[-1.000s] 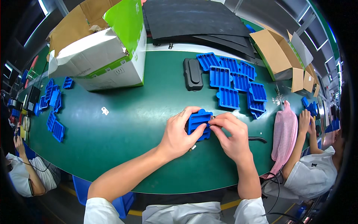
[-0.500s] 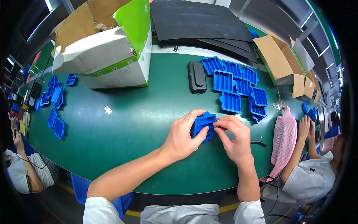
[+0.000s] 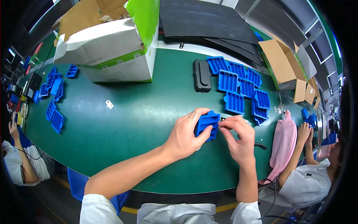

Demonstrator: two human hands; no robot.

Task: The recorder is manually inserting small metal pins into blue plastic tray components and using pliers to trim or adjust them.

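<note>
My left hand [image 3: 182,136] is wrapped round a blue slotted plastic battery holder [image 3: 209,120], thumb across its front and fingers behind. The holder is tilted up above the table, its open compartments partly facing me. At its right edge, my right hand [image 3: 240,141] pinches with thumb and forefinger. A small dark metallic bit [image 3: 223,119] shows by those fingertips; its exact shape is too small to make out. Beyond my hands lies a cluster of similar blue holders [image 3: 234,102], next to a black oblong case [image 3: 202,76].
A large open white-and-green carton [image 3: 115,67] stands at back left, black sheets [image 3: 205,20] at the back. More blue holders [image 3: 57,121] lie left. A pink mesh pouch [image 3: 281,143], small metal parts [image 3: 279,108] and an open carton [image 3: 281,61] are right. Co-workers sit at both sides.
The view has shifted slightly, moving most of the table's things a little in the picture. My left hand still grips the blue battery holder, and my right fingertips stay at its right edge.
</note>
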